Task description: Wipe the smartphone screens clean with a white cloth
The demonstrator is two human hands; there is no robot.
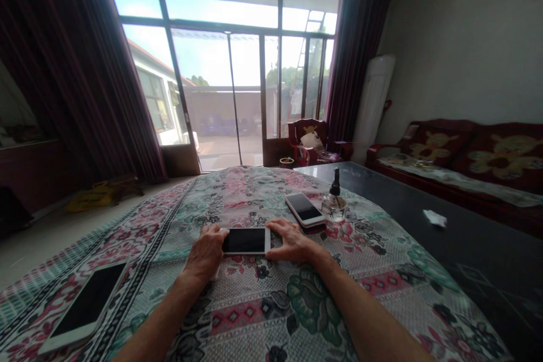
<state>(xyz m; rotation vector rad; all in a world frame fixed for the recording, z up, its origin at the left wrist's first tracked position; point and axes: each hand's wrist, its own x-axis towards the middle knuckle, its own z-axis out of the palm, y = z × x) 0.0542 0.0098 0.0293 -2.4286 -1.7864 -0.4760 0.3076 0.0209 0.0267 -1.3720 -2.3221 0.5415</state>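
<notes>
A white smartphone (246, 241) with a dark screen lies sideways between my two hands, low over the patterned cloth. My left hand (206, 251) grips its left end, fingertips at the upper corner. At the other end, my right hand (291, 240) has the thumb at the lower corner and the fingers at the upper one. Beyond my right hand, a second white phone (304, 209) rests on a dark, red-edged item that is mostly hidden. Right beside it stands a clear glass bottle (334, 206) with a black top. A white tablet (87, 304) lies at the lower left.
A flowered cloth (237, 317) covers the surface before me. To the right is a dark glossy tabletop (399, 209) with a crumpled white tissue (435, 218) on it. Past that stands a red wooden sofa (466, 153). A red chair (311, 138) sits near the glass doors.
</notes>
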